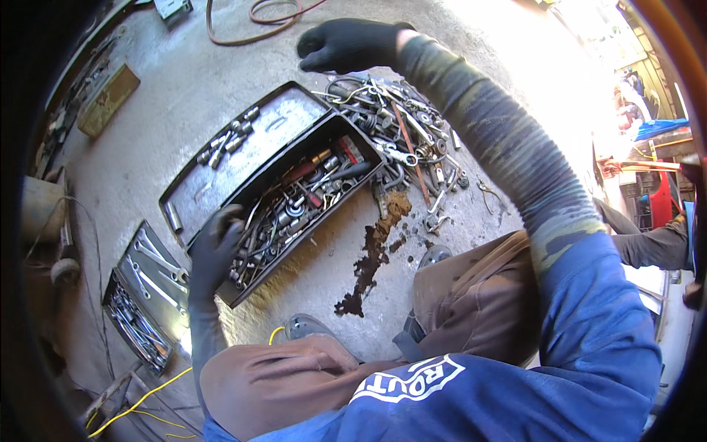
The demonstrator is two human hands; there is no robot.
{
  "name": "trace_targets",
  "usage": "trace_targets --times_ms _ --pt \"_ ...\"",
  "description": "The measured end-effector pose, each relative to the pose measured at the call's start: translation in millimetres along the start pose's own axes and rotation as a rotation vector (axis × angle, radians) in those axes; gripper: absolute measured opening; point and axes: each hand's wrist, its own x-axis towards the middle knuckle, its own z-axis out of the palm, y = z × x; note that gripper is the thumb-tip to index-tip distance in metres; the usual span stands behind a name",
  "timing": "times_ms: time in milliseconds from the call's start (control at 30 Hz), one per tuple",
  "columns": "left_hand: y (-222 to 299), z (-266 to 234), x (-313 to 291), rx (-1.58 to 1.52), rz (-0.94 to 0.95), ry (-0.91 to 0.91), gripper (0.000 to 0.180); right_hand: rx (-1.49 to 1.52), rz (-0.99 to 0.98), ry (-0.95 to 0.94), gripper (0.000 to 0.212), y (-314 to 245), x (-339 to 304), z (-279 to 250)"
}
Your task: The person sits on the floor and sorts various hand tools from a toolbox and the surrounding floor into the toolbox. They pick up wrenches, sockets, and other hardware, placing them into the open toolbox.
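Head view: long black metal toolbox (304,233), loose metal tools (291,210) inside.
Black-gloved left hand (216,250) at its left end, grip unclear; black-gloved right hand (346,47) beyond, fingers curled, hold unclear.

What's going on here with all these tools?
A person wearing dark gloves has a long, open toolbox crammed with loose tools in front of them. The left hand is at the box's near left end; its fingertips are hard to make out. The right hand is out past the far end, with nothing visibly held. Several sockets lie in the open lid, and a jumbled pile of tools and parts sits beyond the box on the floor.
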Motion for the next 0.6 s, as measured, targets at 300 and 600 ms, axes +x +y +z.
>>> trace_targets --times_ms 300,600 --pt "175 -101 -36 0.674 -0.070 0.234 0.035 0.252 0.534 0.167 0.056 160 -57 18" --pt "267 72 6 0.735 0.147 -0.309 0.036 -0.001 -0.003 -0.077 0.040 22 -34 -28"
